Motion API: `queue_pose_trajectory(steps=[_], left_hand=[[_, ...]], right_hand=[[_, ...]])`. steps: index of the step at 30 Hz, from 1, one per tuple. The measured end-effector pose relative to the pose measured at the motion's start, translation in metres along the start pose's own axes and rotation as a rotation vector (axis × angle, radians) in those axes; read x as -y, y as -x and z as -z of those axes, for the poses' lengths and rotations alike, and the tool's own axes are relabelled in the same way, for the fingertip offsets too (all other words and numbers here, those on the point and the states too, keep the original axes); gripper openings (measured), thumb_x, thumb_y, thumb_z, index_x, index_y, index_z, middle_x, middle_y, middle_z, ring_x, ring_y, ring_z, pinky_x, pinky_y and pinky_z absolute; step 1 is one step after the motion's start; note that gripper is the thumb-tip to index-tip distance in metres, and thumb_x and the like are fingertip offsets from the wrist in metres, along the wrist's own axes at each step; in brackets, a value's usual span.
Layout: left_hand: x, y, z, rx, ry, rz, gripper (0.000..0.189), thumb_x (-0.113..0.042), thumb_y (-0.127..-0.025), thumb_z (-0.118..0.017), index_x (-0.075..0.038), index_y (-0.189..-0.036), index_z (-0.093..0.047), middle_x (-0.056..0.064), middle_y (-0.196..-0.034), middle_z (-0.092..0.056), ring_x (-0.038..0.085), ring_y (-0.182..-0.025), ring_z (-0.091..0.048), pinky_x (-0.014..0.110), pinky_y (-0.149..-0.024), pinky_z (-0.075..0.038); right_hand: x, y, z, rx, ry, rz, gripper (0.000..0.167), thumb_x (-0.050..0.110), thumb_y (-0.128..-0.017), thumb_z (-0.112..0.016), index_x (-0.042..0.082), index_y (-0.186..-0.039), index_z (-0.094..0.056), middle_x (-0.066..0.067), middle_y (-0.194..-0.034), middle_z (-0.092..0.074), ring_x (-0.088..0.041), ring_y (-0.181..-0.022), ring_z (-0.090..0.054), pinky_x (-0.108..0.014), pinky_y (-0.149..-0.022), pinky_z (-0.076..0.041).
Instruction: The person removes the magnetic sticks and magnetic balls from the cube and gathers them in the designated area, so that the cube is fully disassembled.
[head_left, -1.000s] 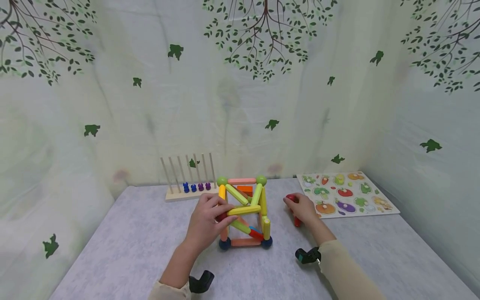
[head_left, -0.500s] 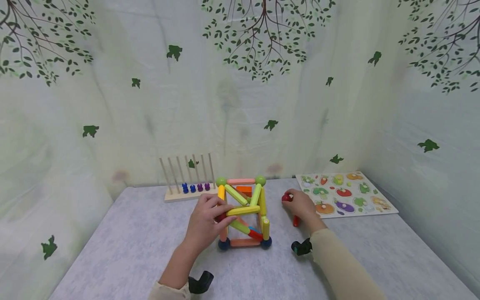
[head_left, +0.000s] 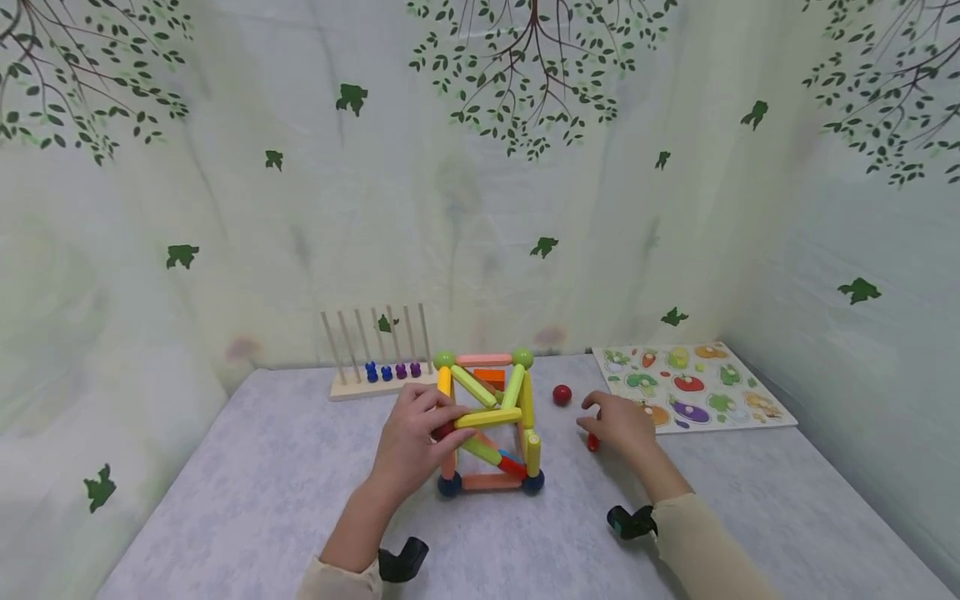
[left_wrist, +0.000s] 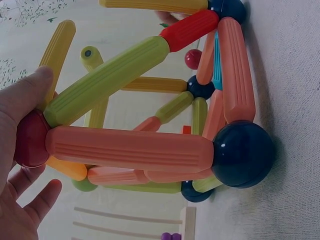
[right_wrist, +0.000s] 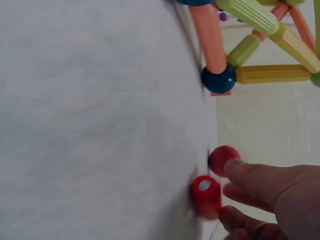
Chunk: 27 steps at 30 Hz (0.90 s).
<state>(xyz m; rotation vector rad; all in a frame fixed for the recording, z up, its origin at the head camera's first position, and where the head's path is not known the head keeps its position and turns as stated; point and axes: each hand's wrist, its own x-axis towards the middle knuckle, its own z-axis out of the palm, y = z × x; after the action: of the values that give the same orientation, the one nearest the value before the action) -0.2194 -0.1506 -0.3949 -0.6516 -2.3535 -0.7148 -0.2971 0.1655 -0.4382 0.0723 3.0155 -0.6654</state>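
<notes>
A frame of coloured magnetic rods and balls (head_left: 491, 482) stands in the middle of the table. My left hand (head_left: 412, 433) holds a dark red ball (left_wrist: 32, 142) at the frame's near left side, thumb on one side and fingers around the other. A pink rod (left_wrist: 132, 149) and a green rod (left_wrist: 107, 82) meet at that ball. To the frame's right a loose red ball (head_left: 562, 395) lies on the table. My right hand (head_left: 622, 421) is just right of it, thumb and fingers parted, above a short red rod (head_left: 593, 442) that it partly hides.
A wooden peg stand (head_left: 382, 387) with blue and purple beads is behind the frame on the left. At the back right lies a vegetable puzzle board (head_left: 780, 419), beside my right hand. An orange block (head_left: 490, 377) shows behind the frame.
My right hand held the red ball, carried it slightly left and let it go. It has since drawn back right toward the red rod. My left hand stays in place.
</notes>
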Motion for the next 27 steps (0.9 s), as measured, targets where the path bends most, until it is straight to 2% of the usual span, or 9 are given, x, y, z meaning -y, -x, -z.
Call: queue_pose_trajectory(steps=[4,8,12,16,22,27], left_hand=[[0.001,-0.001,0.001,0.002,-0.009,0.007,0.025,-0.028,-0.076,-0.088,-0.022,-0.099,-0.080,-0.008,-0.089,-0.061,0.013,-0.100,-0.045,0.027,-0.073,-0.048],[0.001,0.000,0.001,0.010,-0.003,0.006,0.024,-0.028,-0.077,-0.087,-0.022,-0.098,-0.080,-0.009,-0.090,-0.061,0.013,-0.100,-0.045,0.027,-0.073,-0.047],[0.002,0.000,0.002,-0.001,0.002,0.003,0.024,-0.028,-0.077,-0.087,-0.022,-0.099,-0.080,-0.009,-0.089,-0.060,0.013,-0.100,-0.045,0.027,-0.073,-0.047],[0.002,-0.001,0.002,0.001,-0.002,0.002,0.024,-0.029,-0.077,-0.087,-0.022,-0.099,-0.080,-0.008,-0.089,-0.061,0.013,-0.101,-0.045,0.027,-0.073,-0.048],[0.001,0.000,0.001,-0.001,-0.002,0.008,0.023,-0.029,-0.077,-0.087,-0.023,-0.098,-0.080,-0.009,-0.089,-0.061,0.013,-0.101,-0.045,0.027,-0.073,-0.048],[0.000,0.000,0.000,-0.003,-0.002,-0.001,0.023,-0.027,-0.076,-0.087,-0.023,-0.098,-0.080,-0.009,-0.090,-0.061,0.013,-0.100,-0.045,0.026,-0.073,-0.048]], right_hand=[[-0.009,0.014,-0.002,0.065,-0.006,0.041,0.029,0.030,-0.089,-0.075,0.017,-0.115,-0.068,-0.001,-0.088,-0.065,-0.018,-0.077,-0.056,-0.031,-0.067,-0.046],[-0.020,0.026,-0.003,0.056,-0.039,0.068,0.028,0.025,-0.090,-0.074,0.017,-0.115,-0.067,-0.001,-0.082,-0.060,-0.017,-0.073,-0.053,-0.030,-0.062,-0.041],[-0.029,0.032,-0.002,0.011,-0.068,0.078,0.028,0.023,-0.089,-0.074,0.017,-0.117,-0.068,-0.002,-0.083,-0.060,-0.017,-0.074,-0.053,-0.030,-0.063,-0.043],[-0.036,0.029,-0.003,-0.049,-0.098,0.058,0.026,0.022,-0.089,-0.076,0.015,-0.113,-0.069,-0.003,-0.085,-0.061,-0.018,-0.075,-0.053,-0.029,-0.064,-0.045],[-0.041,0.024,-0.005,-0.107,-0.090,0.013,0.025,0.024,-0.090,-0.073,0.011,-0.110,-0.067,-0.004,-0.078,-0.058,-0.019,-0.070,-0.051,-0.029,-0.059,-0.038],[-0.042,0.026,-0.002,-0.145,-0.088,-0.019,0.030,0.025,-0.091,-0.071,0.009,-0.116,-0.064,-0.004,-0.078,-0.057,-0.018,-0.070,-0.050,-0.030,-0.058,-0.037]])
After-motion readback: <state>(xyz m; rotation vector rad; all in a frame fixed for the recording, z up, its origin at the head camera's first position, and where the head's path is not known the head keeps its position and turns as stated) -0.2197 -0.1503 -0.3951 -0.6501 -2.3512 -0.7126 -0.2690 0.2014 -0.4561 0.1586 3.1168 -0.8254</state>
